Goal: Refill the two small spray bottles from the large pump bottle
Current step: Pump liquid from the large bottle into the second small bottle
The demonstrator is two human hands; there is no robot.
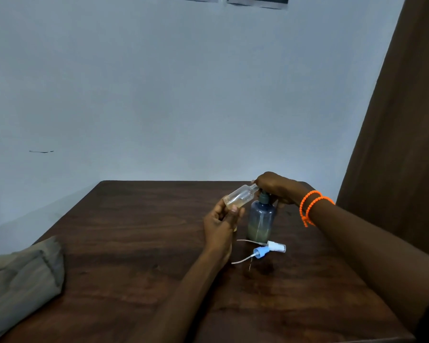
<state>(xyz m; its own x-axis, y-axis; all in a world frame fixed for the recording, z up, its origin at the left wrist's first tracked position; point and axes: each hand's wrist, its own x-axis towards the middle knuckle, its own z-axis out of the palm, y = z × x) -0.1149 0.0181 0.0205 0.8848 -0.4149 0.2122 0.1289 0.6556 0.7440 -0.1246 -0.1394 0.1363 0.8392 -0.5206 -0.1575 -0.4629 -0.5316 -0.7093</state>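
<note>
Two hands work at the wooden table's (134, 243) far side: left hand (222, 225) grips a clear small spray bottle (239, 197) tilted, neck at the pump head, right hand (278, 188) curls over the large pump bottle's (261, 222) pump, two detached spray caps (270, 249) lying just in front of it.

My work surface and its surroundings.
I sit at a dark wooden table (134, 219) set against a plain pale blue-grey wall (183, 82); a brown curtain (401, 144) hangs at my right, a folded grey-beige cloth (20, 280) lies at my left, and two papers (258, 1) are fixed high on the wall under dim light.
</note>
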